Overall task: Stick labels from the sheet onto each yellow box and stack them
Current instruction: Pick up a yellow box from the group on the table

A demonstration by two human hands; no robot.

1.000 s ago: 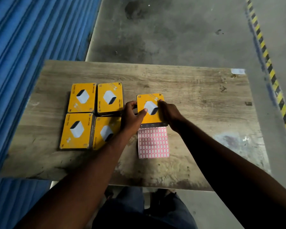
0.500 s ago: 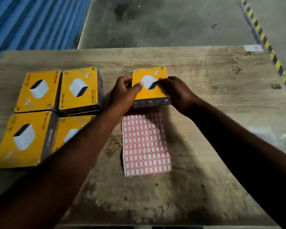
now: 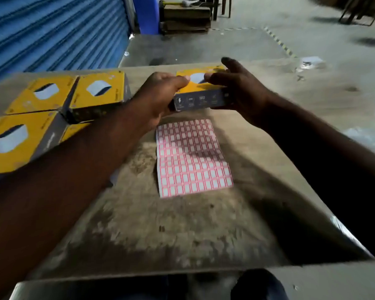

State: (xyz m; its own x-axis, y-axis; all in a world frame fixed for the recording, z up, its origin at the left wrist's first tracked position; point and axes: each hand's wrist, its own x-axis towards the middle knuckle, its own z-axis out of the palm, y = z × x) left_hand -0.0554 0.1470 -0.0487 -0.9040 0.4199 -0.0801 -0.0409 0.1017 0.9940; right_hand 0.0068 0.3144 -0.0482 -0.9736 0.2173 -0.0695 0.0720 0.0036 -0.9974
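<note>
A yellow box [image 3: 200,95] with a grey front side is held between both hands just beyond the label sheet, at the table's middle. My left hand [image 3: 158,97] grips its left end, thumb on top. My right hand [image 3: 240,92] grips its right end, with the index finger raised. The label sheet [image 3: 192,156], white with red-framed stickers, lies flat on the table below the box. Several more yellow boxes [image 3: 97,92] sit in a block at the left, partly hidden by my left forearm.
The worn wooden table [image 3: 182,230] ends close to my legs. A blue roller shutter [image 3: 52,31] stands at the left. A white scrap [image 3: 312,60] lies at the far right corner. Concrete floor with a yellow-black stripe [image 3: 279,42] stretches beyond.
The view has tipped lower and closer to the table. The held box has risen off the sheet's top edge, showing its grey side. My right index finger has lifted.
</note>
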